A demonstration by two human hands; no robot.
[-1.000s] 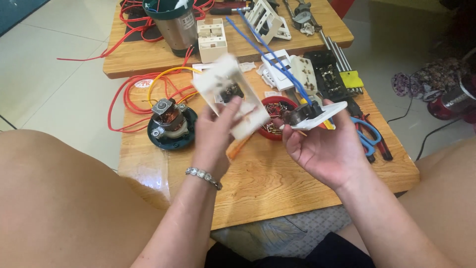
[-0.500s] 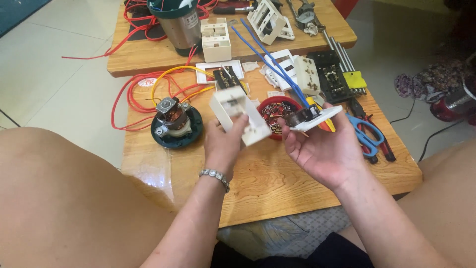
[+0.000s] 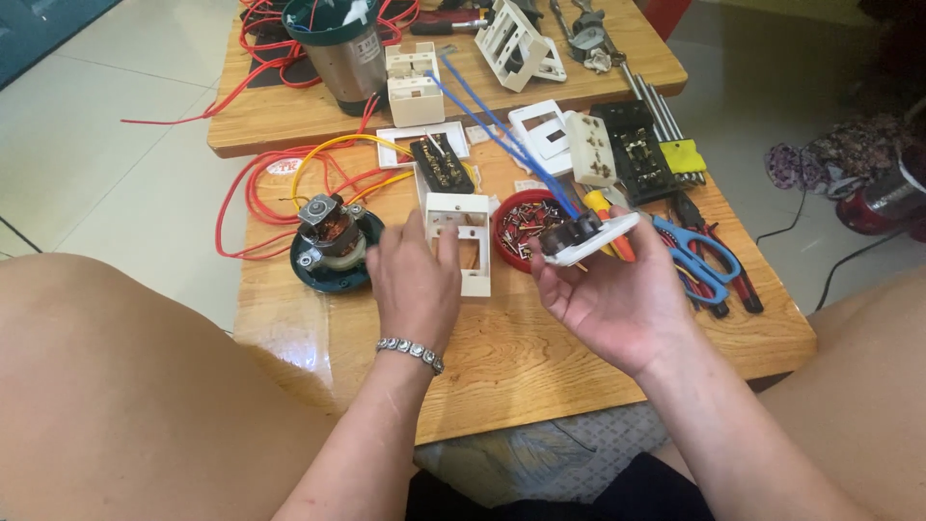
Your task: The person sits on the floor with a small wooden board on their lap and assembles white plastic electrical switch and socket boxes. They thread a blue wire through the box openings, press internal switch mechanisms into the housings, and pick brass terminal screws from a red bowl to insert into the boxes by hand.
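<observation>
left hand [image 3: 417, 282]: open, fingers resting on white box [image 3: 461, 241], mid-table, set down
right hand [image 3: 617, 294]: gripping socket plate [image 3: 586, 236], unmounted

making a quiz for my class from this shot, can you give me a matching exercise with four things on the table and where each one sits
Things:
1. white box frame
2. small motor
3. white socket plate
4. blue-handled scissors

Places:
a. held in the right hand
b. under the left hand's fingertips
c. on the table right of the right hand
d. left of the left hand, on a dark green base

Pairs: 1-b, 2-d, 3-a, 4-c
</observation>
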